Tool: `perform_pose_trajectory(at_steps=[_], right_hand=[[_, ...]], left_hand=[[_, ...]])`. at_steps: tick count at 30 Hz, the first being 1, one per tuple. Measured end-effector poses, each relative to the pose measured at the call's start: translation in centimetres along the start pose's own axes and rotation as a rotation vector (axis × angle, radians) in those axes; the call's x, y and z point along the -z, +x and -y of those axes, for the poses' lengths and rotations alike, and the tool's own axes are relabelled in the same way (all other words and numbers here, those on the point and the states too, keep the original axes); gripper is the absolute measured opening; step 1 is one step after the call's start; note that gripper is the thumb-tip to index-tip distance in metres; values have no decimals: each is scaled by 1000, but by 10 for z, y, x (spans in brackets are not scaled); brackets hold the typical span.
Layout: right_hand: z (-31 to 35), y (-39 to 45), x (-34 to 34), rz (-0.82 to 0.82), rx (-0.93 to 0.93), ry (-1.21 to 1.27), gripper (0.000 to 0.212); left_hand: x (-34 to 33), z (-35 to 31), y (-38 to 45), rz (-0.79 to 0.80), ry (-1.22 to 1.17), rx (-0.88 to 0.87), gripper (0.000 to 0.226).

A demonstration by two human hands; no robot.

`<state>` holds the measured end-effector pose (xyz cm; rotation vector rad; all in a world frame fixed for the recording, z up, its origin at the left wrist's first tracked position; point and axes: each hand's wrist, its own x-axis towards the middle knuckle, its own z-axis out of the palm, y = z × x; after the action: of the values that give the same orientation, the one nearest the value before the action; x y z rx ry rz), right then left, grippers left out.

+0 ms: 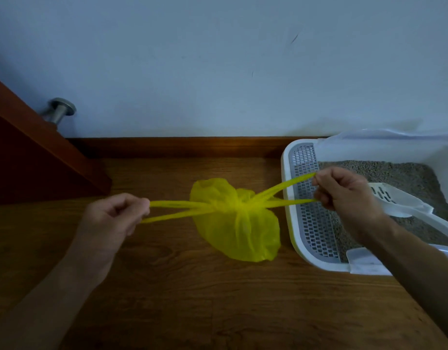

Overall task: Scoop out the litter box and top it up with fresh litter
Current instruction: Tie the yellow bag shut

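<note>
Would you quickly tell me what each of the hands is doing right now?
Left hand: closed, pinching the left handle of the yellow bag.
Right hand: closed, pinching the bag's right handle.

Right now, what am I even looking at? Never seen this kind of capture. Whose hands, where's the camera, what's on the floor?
There is no machine here: a person works with two bare hands, and the single picture comes from a wide-angle camera worn on the head, looking forward and down.

The left hand and right hand each grip a handle loop of a yellow plastic bag and hold the loops out to opposite sides. The loops cross at the bag's gathered top, which looks like a knot being tightened. What is inside the bag cannot be seen. It lies on a wooden floor.

To the right stands a white litter box with a grey perforated grate along its near side and grey litter inside. A white slotted scoop rests in it. Behind is a pale wall, with a metal door stopper at left.
</note>
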<state>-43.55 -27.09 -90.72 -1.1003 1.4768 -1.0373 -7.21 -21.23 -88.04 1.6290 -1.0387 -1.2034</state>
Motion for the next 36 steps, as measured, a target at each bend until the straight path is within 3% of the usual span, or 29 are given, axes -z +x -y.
perform_pose_trajectory(at_steps=[7,12,17,22,26,29,32,34,36], right_hand=[[8,-1,-19,110,148,5,24],[10,-4,-26,42,188,-47,6],[0,-7,-19,-62,101,-367,37],[1,-12,-16,57,179,-700,50],[12,-14,-14,222,224,-813,33],[15,-10,-18,284,199,-918,33],[13,-3,-23,275,213,-1022,15],[13,0,-25,251,213,-930,8],[15,1,-25,230,185,-707,14]], left_hand=[[-17,-14,2,210,-87,-101,43],[-27,-6,8,186,-200,-113,54],[-38,13,4,75,-176,-80,53],[-57,36,-6,117,-161,-11,60],[-72,40,0,152,-225,-93,66],[-80,33,10,83,-230,-143,50],[-86,26,16,57,-191,-228,24],[-87,24,18,35,-149,-300,13],[-87,21,19,19,-86,-384,11]])
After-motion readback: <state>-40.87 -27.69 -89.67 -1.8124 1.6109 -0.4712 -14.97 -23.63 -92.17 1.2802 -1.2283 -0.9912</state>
